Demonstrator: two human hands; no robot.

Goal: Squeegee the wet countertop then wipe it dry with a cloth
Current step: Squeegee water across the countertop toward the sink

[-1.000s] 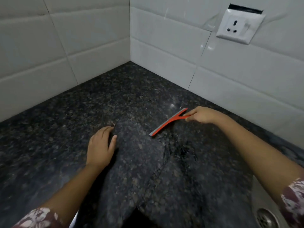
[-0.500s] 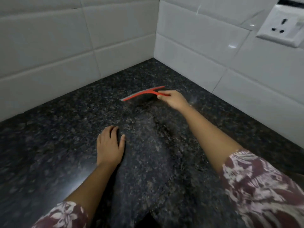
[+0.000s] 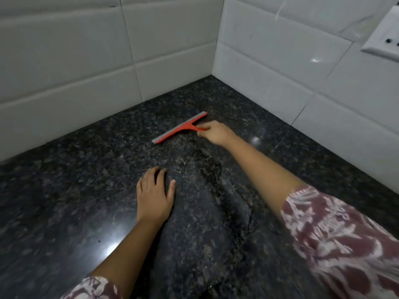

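2 hands, 1 squeegee. Left hand [image 3: 154, 196] flat on dark granite countertop [image 3: 64, 190], fingers spread, holding nothing. Farther out, right hand [image 3: 216, 132] pinched closed on handle of red squeegee [image 3: 180, 130], blade down on counter nr tiled corner. 1 wall socket [image 3: 382, 43] far right.
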